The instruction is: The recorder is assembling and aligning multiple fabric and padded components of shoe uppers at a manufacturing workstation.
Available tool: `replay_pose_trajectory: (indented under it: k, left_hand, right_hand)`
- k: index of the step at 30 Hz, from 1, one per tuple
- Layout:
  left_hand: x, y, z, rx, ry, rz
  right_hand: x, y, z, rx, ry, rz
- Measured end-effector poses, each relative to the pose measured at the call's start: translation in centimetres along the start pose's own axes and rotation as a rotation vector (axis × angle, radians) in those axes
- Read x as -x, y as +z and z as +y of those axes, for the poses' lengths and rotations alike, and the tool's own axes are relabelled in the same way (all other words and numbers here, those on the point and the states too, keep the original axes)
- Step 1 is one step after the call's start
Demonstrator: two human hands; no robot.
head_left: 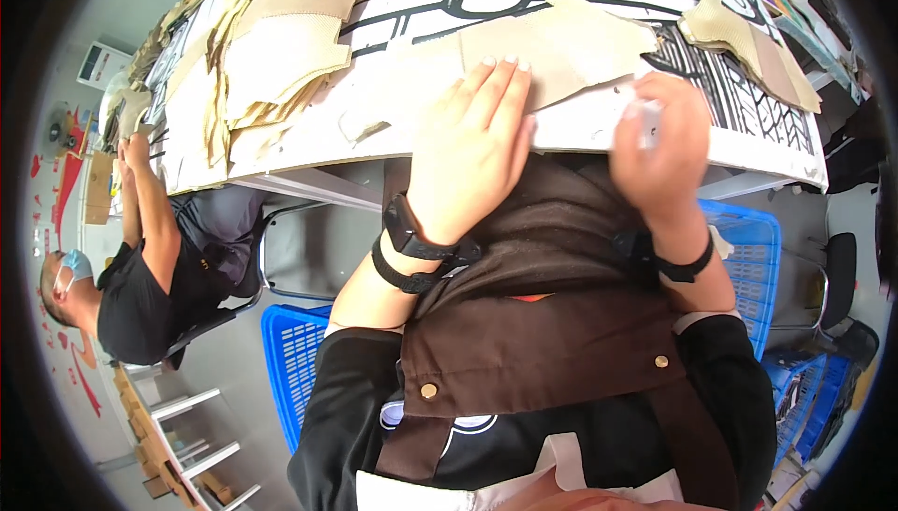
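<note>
My left hand (475,146) lies flat, fingers stretched out, on the near edge of a beige cut fabric piece (580,43) with a darker tan section. The piece is spread over the white table (365,141) with black line drawings. My right hand (662,132) is curled just off the piece's lower right side, over the table's front edge. Motion smears its fingers. A small pale thing shows between them, too blurred to name.
Stacked beige pieces (281,52) cover the table's left, and a smaller pile (748,43) lies at the right. Blue baskets (748,249) stand below on both sides of me. A masked person (140,296) sits working at the far left.
</note>
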State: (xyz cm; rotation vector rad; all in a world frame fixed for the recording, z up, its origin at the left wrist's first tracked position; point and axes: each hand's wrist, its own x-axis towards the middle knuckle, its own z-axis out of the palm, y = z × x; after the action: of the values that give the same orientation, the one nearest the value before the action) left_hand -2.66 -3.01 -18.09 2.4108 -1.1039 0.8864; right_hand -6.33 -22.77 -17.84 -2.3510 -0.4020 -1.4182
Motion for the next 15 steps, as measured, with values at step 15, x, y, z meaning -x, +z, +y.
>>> replay_pose_trajectory:
  k: [15]
  left_hand:
    - [-1.1,3.3,0.2,0.05,-0.073,0.069]
  right_hand:
    - [-2.5,1.4,6.6,-0.329,0.866,-0.387]
